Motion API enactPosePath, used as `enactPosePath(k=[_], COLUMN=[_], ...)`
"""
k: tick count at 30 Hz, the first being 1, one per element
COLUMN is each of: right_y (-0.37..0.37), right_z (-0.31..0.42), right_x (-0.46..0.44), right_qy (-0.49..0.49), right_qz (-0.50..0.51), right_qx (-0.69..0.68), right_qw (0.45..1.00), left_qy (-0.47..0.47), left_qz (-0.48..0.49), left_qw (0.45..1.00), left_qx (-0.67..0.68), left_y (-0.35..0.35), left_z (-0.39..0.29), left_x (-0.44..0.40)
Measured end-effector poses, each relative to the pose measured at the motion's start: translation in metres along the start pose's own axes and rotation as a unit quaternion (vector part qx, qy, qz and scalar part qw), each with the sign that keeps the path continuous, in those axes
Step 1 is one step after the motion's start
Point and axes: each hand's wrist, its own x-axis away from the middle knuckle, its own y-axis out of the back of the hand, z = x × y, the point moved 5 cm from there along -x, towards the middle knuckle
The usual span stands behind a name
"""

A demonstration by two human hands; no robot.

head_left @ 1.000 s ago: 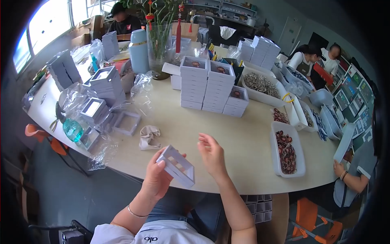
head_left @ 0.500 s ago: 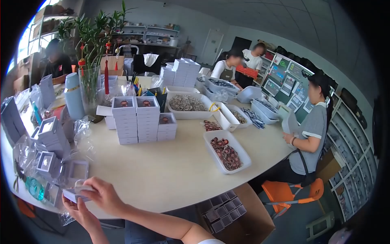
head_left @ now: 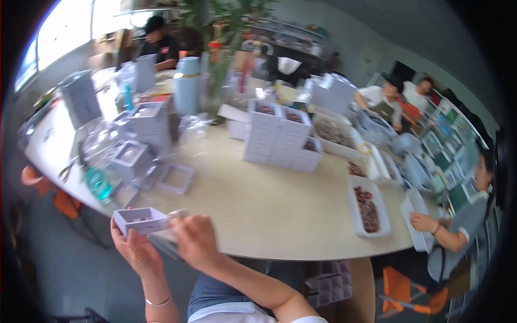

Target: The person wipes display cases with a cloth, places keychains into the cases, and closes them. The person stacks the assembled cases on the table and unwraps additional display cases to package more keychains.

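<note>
In the head view, the left hand (head_left: 137,252) grips a shallow white box (head_left: 142,224) by its left end, palm beneath, thumb against the near wall, fingers closed on it. The box sits open side up, held at the near edge of the table (head_left: 274,215). Just beside its right end, the right hand (head_left: 196,240) is half curled, blurred, pinching a pale cloth (head_left: 177,214) at the fingertips; whether that touches the box I can't tell. Beyond them lie a clear frame (head_left: 187,184) and a teal bottle (head_left: 98,184).
</note>
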Motion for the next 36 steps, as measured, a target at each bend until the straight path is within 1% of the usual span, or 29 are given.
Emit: enactPosePath(k=[1, 2, 3, 4, 5, 8, 11, 13, 14, 15, 18, 19, 20, 22, 23, 25, 26, 27, 28, 29, 32, 33, 34, 35, 36], right_y=[-0.005, -0.02, -0.024, -0.022, -0.016, 0.011, 0.035, 0.03, 0.025, 0.014, 0.001, -0.002, -0.014, -0.013, -0.007, 0.015, 0.019, 0.022, 0.023, 0.024, 0.0, -0.008, -0.023, -0.035, -0.045], right_z=[-0.01, -0.022, -0.022, -0.018, -0.012, 0.007, 0.04, 0.061, 0.074, 0.08, 0.06, 0.043, 0.018, -0.006, -0.008, 0.005, 0.011, 0.017, 0.024, 0.034, 0.041, 0.025, 0.011, -0.004, -0.013], right_x=[0.008, 0.035, 0.049, 0.055, 0.051, 0.01, -0.029, -0.041, -0.045, -0.047, -0.02, -0.009, 0.005, 0.024, 0.024, 0.001, -0.009, -0.02, -0.031, -0.043, -0.041, -0.027, -0.005, 0.022, 0.046], right_qy=[-0.072, -0.167, -0.226, -0.32, -0.305, -0.261, -0.188, -0.032, 0.046, 0.082, 0.003, -0.078, -0.169, -0.33, -0.307, -0.267, -0.24, -0.212, -0.183, -0.123, -0.043, -0.133, -0.219, -0.295, -0.369], right_qz=[0.068, 0.191, 0.268, 0.285, 0.229, 0.159, 0.055, 0.047, 0.042, 0.073, 0.031, 0.074, 0.119, 0.118, 0.097, 0.052, 0.045, 0.037, 0.03, 0.024, 0.037, 0.014, 0.104, 0.193, 0.277], right_qx=[0.028, -0.029, -0.126, -0.175, -0.204, -0.243, -0.233, -0.167, -0.133, -0.106, -0.056, -0.058, -0.145, -0.232, -0.238, -0.245, -0.242, -0.24, -0.237, -0.215, -0.146, -0.146, -0.166, -0.181, -0.193], right_qw=[0.995, 0.967, 0.928, 0.886, 0.902, 0.921, 0.953, 0.984, 0.989, 0.988, 0.998, 0.992, 0.968, 0.907, 0.916, 0.931, 0.939, 0.947, 0.954, 0.969, 0.988, 0.98, 0.956, 0.918, 0.866], left_qy=[0.032, 0.033, 0.024, 0.063, 0.104, 0.12, 0.129, 0.098, 0.082, 0.065, 0.186, 0.272, 0.299, 0.363, 0.405, 0.434, 0.446, 0.441, 0.44, 0.44, 0.438, 0.438, 0.42, 0.399, 0.381], left_qz=[-0.021, -0.043, -0.033, -0.032, -0.027, -0.034, -0.006, 0.001, 0.006, 0.035, -0.031, -0.009, -0.01, -0.015, -0.036, -0.045, -0.044, -0.014, -0.008, -0.004, -0.003, -0.007, -0.009, -0.008, -0.007], left_qw=[0.997, 0.996, 0.997, 0.995, 0.989, 0.985, 0.986, 0.991, 0.994, 0.992, 0.967, 0.929, 0.906, 0.847, 0.813, 0.786, 0.773, 0.79, 0.787, 0.785, 0.772, 0.767, 0.778, 0.79, 0.8], left_qx=[0.062, 0.072, 0.06, 0.075, 0.098, 0.119, 0.108, 0.089, 0.078, 0.099, 0.171, 0.252, 0.301, 0.388, 0.417, 0.438, 0.45, 0.426, 0.431, 0.436, 0.46, 0.469, 0.466, 0.466, 0.463], left_y=[0.013, 0.013, 0.014, 0.017, 0.016, 0.015, 0.01, 0.006, 0.004, 0.002, 0.017, 0.017, 0.013, 0.006, 0.004, 0.0, -0.004, -0.006, -0.008, -0.008, -0.007, -0.005, 0.0, 0.003, 0.005], left_z=[-0.012, -0.025, -0.032, -0.037, -0.038, -0.037, -0.034, -0.027, -0.026, -0.029, -0.008, -0.007, -0.011, -0.015, -0.008, 0.0, 0.002, 0.003, 0.005, 0.009, 0.008, 0.005, 0.001, -0.005, -0.008], left_x=[-0.003, -0.005, -0.009, -0.01, -0.011, -0.004, 0.001, 0.005, 0.007, 0.01, 0.003, -0.001, -0.003, 0.0, 0.001, 0.007, 0.008, 0.01, 0.012, 0.013, 0.01, 0.01, 0.007, 0.0, -0.005])
